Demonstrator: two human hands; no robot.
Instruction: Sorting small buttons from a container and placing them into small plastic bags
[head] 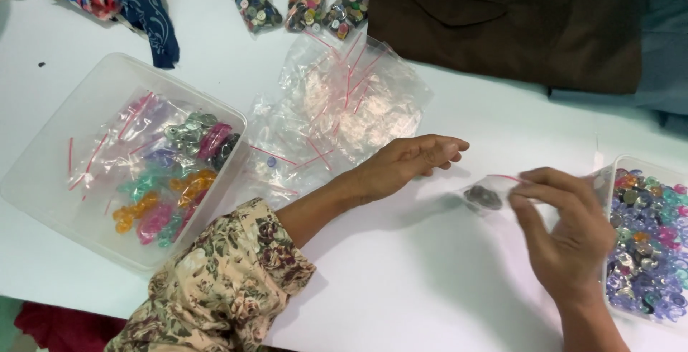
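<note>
While you work at the white table (444, 280), a clear tub (64, 173) of bagged buttons sits left; your left hand (408, 162) rests half-curled, holding nothing, and your right hand (566, 234) pinches a small zip bag (491, 193) between them.

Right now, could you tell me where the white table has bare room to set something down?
Bare white table lies below both hands, between the floral sleeve and right hand. Crowded: clear plastic tub of bagged buttons, pile of empty clear zip bags.
</note>
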